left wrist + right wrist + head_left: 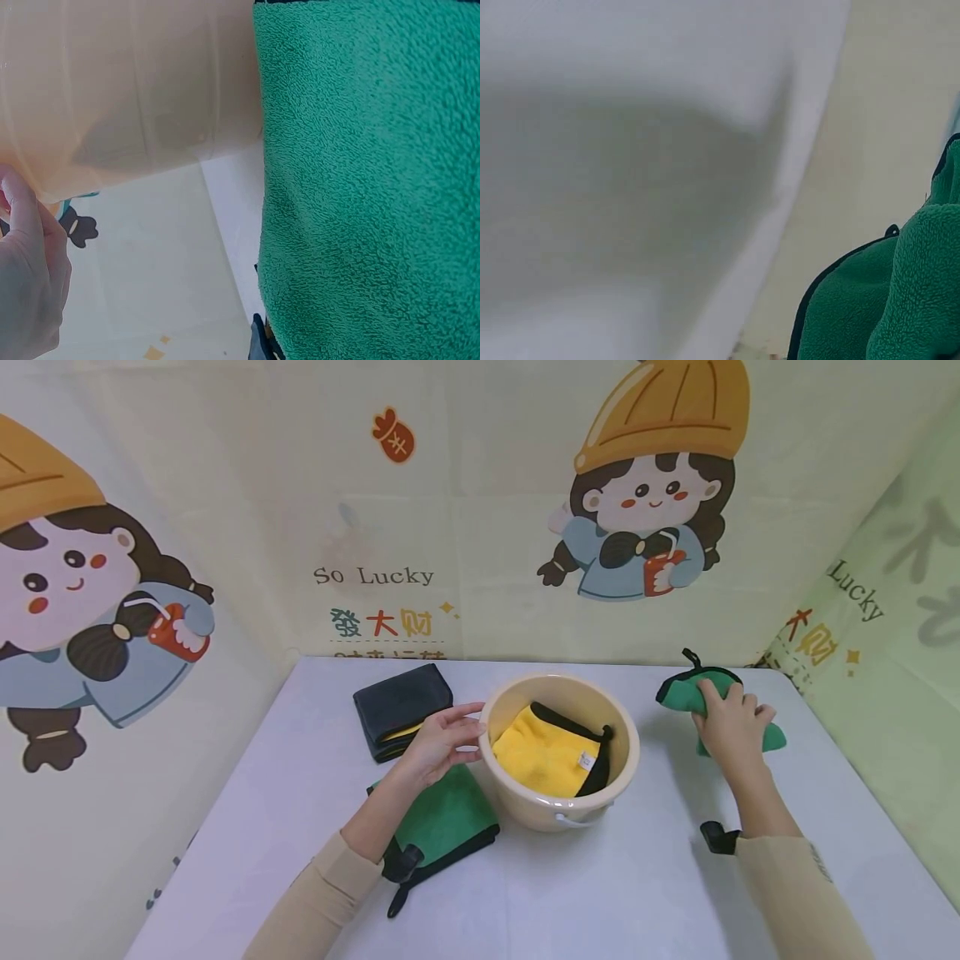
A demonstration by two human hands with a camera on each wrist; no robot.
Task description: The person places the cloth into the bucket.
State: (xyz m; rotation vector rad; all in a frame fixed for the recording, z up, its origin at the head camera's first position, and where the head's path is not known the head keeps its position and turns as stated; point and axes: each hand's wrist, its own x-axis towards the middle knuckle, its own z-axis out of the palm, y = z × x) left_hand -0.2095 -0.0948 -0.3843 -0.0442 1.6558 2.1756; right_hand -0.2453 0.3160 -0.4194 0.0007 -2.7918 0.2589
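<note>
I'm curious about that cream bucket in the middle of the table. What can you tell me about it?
The bucket is round, cream, smooth plastic by its look, standing upright on the white table. A pale handle hangs down its near side. Inside lies a yellow cloth with black edging. The left hand touches its rim, fingers straight. A green cloth lies against its left base.

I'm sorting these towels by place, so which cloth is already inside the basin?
The yellow cloth with black trim: it alone lies inside the cream basin. Both green cloths and the dark grey one lie on the table.
</note>
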